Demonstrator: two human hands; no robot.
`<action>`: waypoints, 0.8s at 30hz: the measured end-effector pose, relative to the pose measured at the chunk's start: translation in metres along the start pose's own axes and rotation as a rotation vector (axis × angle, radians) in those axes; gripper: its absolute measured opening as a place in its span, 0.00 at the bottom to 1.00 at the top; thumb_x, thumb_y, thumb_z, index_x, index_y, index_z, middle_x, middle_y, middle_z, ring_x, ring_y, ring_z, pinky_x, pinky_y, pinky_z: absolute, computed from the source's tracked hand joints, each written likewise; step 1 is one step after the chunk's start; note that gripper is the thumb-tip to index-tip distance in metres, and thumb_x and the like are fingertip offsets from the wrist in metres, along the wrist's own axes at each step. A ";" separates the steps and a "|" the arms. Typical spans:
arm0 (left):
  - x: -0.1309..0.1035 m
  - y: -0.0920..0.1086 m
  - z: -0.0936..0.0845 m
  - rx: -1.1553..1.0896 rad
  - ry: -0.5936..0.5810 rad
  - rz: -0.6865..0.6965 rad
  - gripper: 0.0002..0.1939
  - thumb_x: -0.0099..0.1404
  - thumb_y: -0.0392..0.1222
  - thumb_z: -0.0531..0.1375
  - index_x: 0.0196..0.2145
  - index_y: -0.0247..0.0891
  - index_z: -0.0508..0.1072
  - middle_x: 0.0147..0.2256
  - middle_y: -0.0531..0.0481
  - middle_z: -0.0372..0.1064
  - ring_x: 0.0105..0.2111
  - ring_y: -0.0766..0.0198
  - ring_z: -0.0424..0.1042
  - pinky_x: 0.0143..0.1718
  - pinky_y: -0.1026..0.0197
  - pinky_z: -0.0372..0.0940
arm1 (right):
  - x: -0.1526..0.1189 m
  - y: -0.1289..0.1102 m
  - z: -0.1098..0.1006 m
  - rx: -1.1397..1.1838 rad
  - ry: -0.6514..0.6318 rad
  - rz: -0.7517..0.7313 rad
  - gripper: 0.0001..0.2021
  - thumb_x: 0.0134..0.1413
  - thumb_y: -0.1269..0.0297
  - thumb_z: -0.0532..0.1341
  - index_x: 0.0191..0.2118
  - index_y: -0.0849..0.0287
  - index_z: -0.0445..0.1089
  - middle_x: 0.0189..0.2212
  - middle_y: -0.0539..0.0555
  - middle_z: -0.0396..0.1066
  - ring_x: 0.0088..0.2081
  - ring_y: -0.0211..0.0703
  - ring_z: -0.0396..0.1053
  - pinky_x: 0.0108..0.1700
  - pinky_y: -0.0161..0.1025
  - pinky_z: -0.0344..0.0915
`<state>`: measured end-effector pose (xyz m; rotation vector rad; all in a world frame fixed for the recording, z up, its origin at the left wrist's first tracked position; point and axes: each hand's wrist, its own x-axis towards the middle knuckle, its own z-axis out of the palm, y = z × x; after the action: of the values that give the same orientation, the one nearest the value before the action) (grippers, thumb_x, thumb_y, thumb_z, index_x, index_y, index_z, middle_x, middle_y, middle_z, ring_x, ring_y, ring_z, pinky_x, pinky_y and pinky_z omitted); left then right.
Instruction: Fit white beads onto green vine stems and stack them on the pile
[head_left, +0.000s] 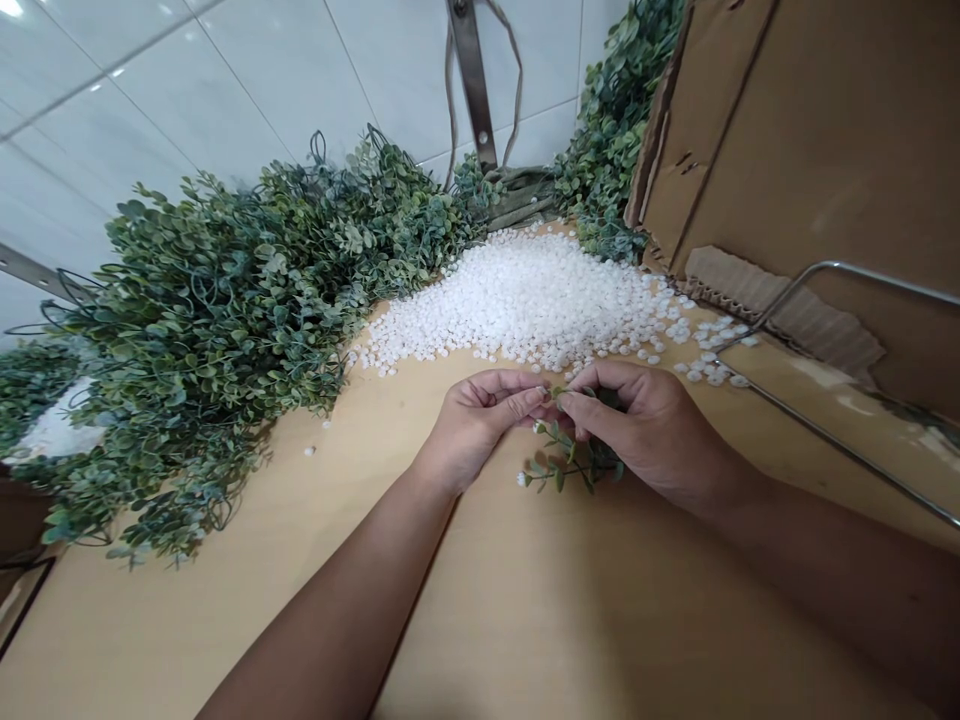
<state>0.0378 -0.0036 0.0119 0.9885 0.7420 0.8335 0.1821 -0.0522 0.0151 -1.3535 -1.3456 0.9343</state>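
Observation:
My right hand [645, 420] is closed on a sprig of artificial greenery [566, 465], its thumb and fingers pinching a stem near the tip. The sprig hangs below both hands, with small white pieces on some of its stem ends. My left hand [491, 415] pinches thumb against forefinger right beside that tip; what lies between them is too small to make out. Just beyond my hands spreads a heap of small white plastic pieces [525, 300] on the wooden tabletop [517, 620].
A large pile of artificial greenery [247, 290] lies at the left against the tiled wall [247, 80]. More greenery [619, 110] stands at the back right, beside a cardboard box [840, 150]. A bent metal rod [847, 440] sticks out at the right. Another white heap [64, 420] shows at far left.

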 end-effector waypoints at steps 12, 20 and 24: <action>0.000 0.000 0.001 0.018 0.003 -0.001 0.10 0.42 0.38 0.70 0.24 0.33 0.76 0.20 0.52 0.73 0.22 0.71 0.70 0.29 0.67 0.64 | 0.002 0.003 -0.001 0.066 -0.030 0.039 0.09 0.45 0.68 0.57 0.17 0.60 0.63 0.14 0.47 0.63 0.18 0.32 0.59 0.21 0.30 0.58; 0.000 0.001 0.000 0.028 0.020 -0.006 0.10 0.42 0.38 0.70 0.24 0.33 0.76 0.21 0.52 0.73 0.23 0.70 0.70 0.29 0.66 0.65 | 0.002 0.001 0.000 0.098 -0.027 0.074 0.09 0.44 0.69 0.57 0.17 0.60 0.63 0.14 0.47 0.63 0.19 0.31 0.60 0.21 0.30 0.58; 0.000 0.001 0.001 0.027 0.015 -0.008 0.10 0.41 0.38 0.70 0.24 0.34 0.76 0.21 0.52 0.74 0.22 0.70 0.71 0.29 0.67 0.65 | 0.003 0.001 -0.001 0.125 -0.039 0.096 0.08 0.43 0.69 0.57 0.17 0.60 0.63 0.15 0.47 0.63 0.19 0.31 0.59 0.21 0.30 0.58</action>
<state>0.0380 -0.0037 0.0128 1.0030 0.7714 0.8265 0.1836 -0.0491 0.0148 -1.3186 -1.2387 1.0961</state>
